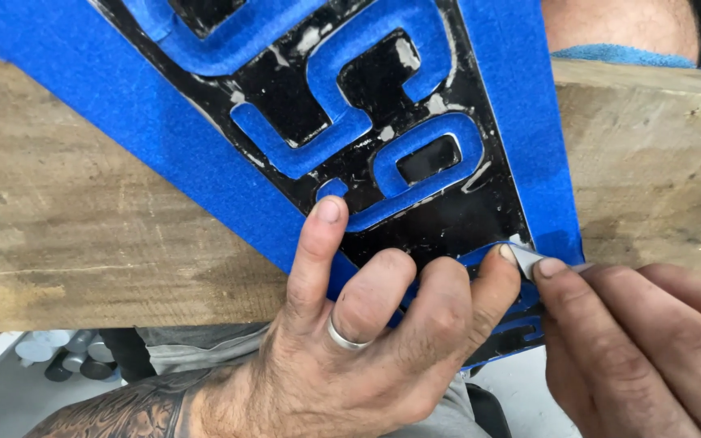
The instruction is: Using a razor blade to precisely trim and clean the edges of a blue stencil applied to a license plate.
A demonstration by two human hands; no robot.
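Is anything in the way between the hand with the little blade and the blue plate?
Nothing visible. The right hand holds the small blade right against the blue plate at its lower corner. The left hand presses the plate beside it, not in between.

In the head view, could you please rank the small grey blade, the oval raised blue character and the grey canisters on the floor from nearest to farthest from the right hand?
1. Small grey blade: pinched at the right hand's fingertips.
2. Oval raised blue character: above, on the plate.
3. Grey canisters: far lower left, under the bench.
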